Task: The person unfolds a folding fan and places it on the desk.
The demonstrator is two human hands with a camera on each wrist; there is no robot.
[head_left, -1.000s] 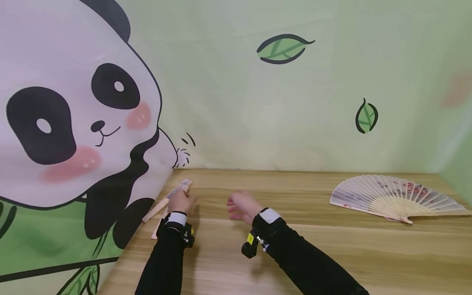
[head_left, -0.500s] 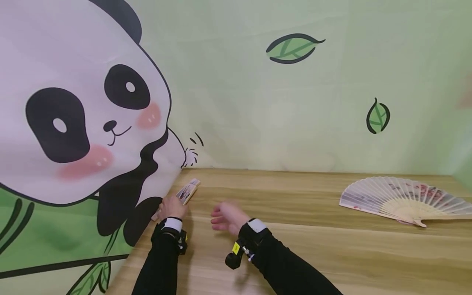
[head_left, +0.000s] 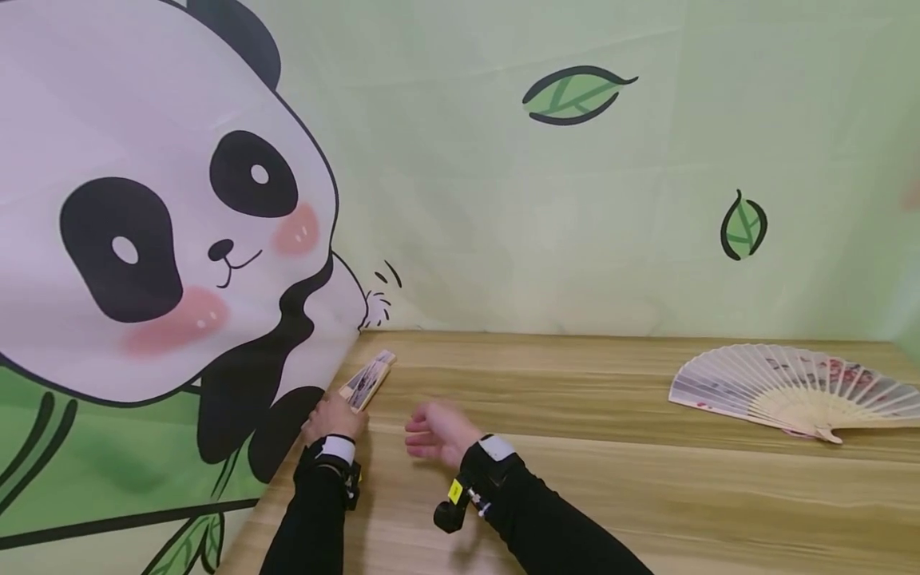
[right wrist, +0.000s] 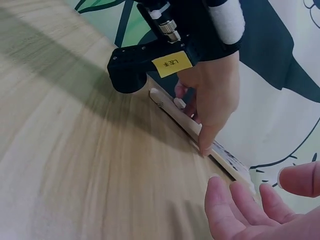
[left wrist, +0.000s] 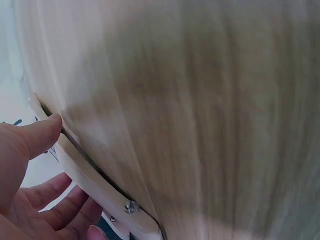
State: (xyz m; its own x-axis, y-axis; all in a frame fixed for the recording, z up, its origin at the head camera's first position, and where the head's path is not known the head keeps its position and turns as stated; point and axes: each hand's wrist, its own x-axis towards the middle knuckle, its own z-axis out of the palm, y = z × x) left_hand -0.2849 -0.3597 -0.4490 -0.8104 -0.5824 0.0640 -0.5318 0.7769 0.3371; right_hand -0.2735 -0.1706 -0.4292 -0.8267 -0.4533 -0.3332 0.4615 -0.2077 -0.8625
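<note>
Folded hand fans (head_left: 370, 382) lie slantwise at the table's left side, next to the panda-printed cloth. My left hand (head_left: 334, 417) grips them near their lower end, which it hides in the head view. In the left wrist view, the thumb lies on one side of a pale wooden fan guard (left wrist: 92, 177) and the fingers on the other; two rivets show, apparently of two fans lying together. My right hand (head_left: 442, 431) hovers over the table to the right, holding nothing, its fingers (right wrist: 218, 200) loosely bent and apart from the fans.
A spread fan (head_left: 798, 395) with flower print lies at the right of the wooden table (head_left: 561, 511). A printed cloth wall (head_left: 460, 200) with a panda and leaves rises behind and to the left.
My left hand has slid down along the folded fans toward their lower end, and they now lie closer together. The right hand has shifted slightly left and nearer. The head view has turned left.
</note>
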